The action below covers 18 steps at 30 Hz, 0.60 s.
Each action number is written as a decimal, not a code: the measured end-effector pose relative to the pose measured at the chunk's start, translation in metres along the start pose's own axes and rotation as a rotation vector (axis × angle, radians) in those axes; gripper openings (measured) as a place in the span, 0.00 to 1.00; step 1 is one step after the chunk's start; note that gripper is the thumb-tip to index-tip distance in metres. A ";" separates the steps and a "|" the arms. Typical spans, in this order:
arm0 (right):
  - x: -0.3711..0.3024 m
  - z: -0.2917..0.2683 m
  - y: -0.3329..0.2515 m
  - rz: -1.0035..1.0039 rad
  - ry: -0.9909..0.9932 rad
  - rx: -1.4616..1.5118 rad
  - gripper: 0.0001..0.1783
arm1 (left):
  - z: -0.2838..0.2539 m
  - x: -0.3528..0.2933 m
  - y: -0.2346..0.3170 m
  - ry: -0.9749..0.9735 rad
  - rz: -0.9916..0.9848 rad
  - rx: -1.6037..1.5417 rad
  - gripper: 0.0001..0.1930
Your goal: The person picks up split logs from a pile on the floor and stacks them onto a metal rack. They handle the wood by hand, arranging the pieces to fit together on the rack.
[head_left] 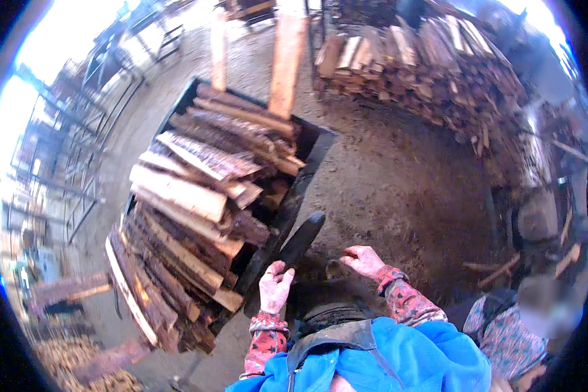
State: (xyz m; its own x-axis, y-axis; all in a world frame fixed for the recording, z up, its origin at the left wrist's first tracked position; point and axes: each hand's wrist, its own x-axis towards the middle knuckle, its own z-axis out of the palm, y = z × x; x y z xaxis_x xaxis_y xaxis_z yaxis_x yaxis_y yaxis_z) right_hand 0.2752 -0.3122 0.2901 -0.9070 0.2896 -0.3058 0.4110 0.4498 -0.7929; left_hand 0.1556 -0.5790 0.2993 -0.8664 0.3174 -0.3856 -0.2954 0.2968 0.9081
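Observation:
My left hand [276,287] is beside the cart's near right edge, thumb and forefinger apart, with nothing visible in it. Close to its fingertips rises a dark, long, round-ended piece [304,234] whose kind I cannot make out. My right hand [364,261] hovers over the dirt floor, its fingers loosely bent and the thumb apart. A small dark shape [334,268] shows near that thumb; whether they touch is unclear. To the left, a dark metal cart [315,153] carries a heap of split, bark-edged wood slabs [183,196], stacked crosswise.
Two upright boards [287,62] stand at the cart's far end. A large woodpile [424,72] fills the far right. Another person in patterned clothing [513,333] is at the lower right, near loose wood pieces [501,271]. Metal frames [85,209] line the left.

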 end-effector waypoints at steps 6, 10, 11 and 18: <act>-0.048 0.000 0.075 0.374 0.194 0.100 0.20 | 0.034 0.043 0.004 -0.260 -0.113 0.403 0.26; -0.084 0.023 0.087 0.470 0.290 0.093 0.20 | 0.049 0.071 -0.017 -0.506 -0.098 0.570 0.28; -0.090 0.027 0.084 0.505 0.268 0.081 0.20 | 0.052 0.071 -0.023 -0.528 -0.024 0.553 0.28; -0.132 0.026 0.117 0.621 0.329 0.200 0.19 | 0.115 0.077 -0.017 -0.786 -0.073 0.730 0.30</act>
State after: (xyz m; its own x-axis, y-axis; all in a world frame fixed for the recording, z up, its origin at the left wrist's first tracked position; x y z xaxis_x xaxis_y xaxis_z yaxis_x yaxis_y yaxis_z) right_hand 0.4406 -0.3195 0.2241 -0.4243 0.6942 -0.5814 0.7875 -0.0341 -0.6154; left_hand 0.1402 -0.4558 0.2355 -0.2775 0.6904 -0.6681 0.2015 0.7218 0.6622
